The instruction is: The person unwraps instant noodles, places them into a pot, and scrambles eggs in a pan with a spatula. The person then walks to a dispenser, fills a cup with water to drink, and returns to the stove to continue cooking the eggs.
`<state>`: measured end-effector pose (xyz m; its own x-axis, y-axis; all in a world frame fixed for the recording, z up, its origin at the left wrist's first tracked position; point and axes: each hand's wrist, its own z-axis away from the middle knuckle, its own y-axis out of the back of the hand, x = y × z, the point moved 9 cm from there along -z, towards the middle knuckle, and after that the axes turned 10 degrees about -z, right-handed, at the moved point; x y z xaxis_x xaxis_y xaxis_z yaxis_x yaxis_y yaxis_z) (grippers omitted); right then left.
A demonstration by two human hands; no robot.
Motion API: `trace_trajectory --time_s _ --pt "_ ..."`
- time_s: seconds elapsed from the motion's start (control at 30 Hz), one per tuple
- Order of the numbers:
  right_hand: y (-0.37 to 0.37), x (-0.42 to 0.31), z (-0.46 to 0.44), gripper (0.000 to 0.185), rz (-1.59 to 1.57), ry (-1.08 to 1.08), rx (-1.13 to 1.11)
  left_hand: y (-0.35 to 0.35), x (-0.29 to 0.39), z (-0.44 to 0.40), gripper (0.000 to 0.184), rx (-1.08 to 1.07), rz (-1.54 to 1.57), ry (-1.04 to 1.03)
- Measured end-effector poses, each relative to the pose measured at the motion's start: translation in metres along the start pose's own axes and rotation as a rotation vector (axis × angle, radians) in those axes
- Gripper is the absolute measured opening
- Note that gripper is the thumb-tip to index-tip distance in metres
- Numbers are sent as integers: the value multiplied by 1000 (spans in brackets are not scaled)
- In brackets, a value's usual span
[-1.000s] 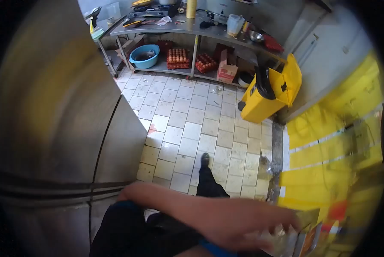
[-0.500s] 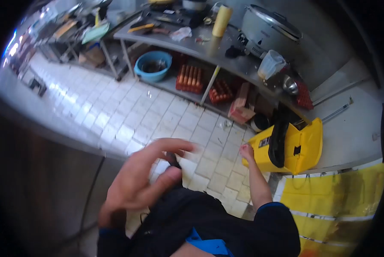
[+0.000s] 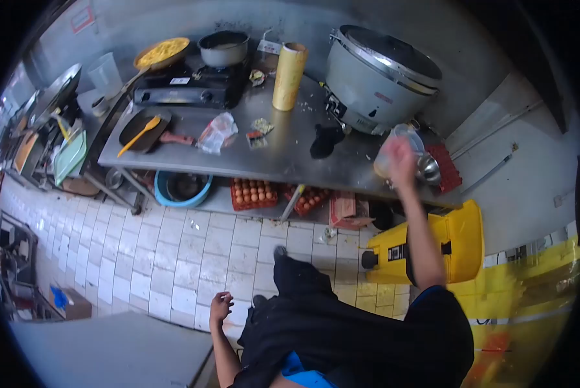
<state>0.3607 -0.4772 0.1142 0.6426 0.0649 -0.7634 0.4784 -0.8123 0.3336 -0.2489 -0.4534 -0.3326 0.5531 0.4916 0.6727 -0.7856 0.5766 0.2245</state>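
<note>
My right hand is stretched out over the right end of the steel table. It overlaps a clear plastic jug, and its fingers are blurred, so I cannot make out whether it grips the jug. Just right of it sit a metal bowl and a red egg tray. My left hand hangs low above the tiled floor, its fingers curled; whether it holds anything cannot be made out.
A large rice cooker, a yellow roll, a stove and a black pan stand on the table. Below are a blue basin and egg trays. The yellow bin stands at the right.
The table is closer in view. My right hand has moved forward and up to the jug. My left hand has dropped from the middle of the view to low over the floor.
</note>
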Motion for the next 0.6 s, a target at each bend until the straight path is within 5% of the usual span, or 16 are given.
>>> trace_trajectory --time_s 0.07,0.2,0.23,0.37,0.4,0.43,0.53,0.6 --pt "13 -31 -122 21 110 230 -35 20 -3 -54 33 61 8 22" --pt "18 28 -357 25 536 286 -136 64 -10 -97 29 353 99 50" --pt "14 71 -412 28 787 597 -249 71 -35 -89 28 451 105 120" --pt "61 268 -579 64 1012 90 -521 50 -71 -30 28 465 315 519" --pt "69 284 -597 66 1179 208 -662 39 -66 -15 29 474 331 567" --pt "77 309 -611 58 1148 122 -713 31 -68 -2 30 478 337 610" --pt "109 383 -615 34 385 -796 -391 -12 -70 26 28 456 352 743" --pt "119 400 -606 28 302 -910 -353 -37 -48 32 25 368 384 807"
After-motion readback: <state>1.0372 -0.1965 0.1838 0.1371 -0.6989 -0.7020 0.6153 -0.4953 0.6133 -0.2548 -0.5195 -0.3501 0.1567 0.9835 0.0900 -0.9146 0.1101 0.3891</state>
